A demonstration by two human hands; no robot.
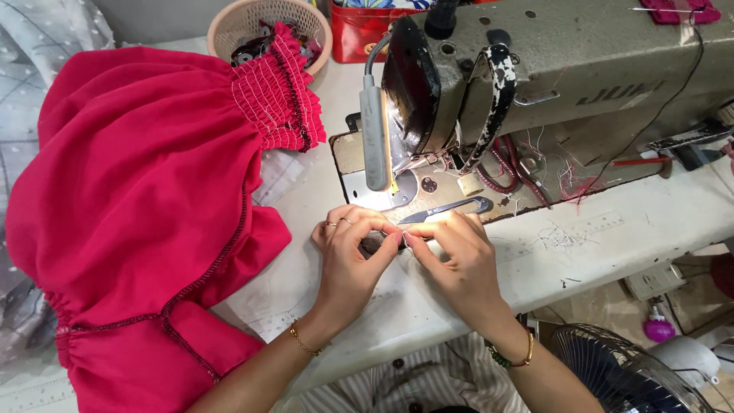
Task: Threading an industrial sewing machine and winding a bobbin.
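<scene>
Can't make out what I'm pinching: small dark piece [375,243] mostly covered by my left hand [348,248] and right hand [455,252], kind unclear. Thread snips [451,208] partly behind right fingers. Needle area hidden behind lamp [375,138] and glare. Red garment [145,214] runs off the left and bottom edges. Basket [267,27] and red box [367,30] cut by top edge, basket contents too jumbled to tell. Fan [627,375] cut at the bottom.

Matt red cloth garment [138,199]; worn chipped-paint metal sewing machine [581,69]; woven plastic basket [229,27]
</scene>
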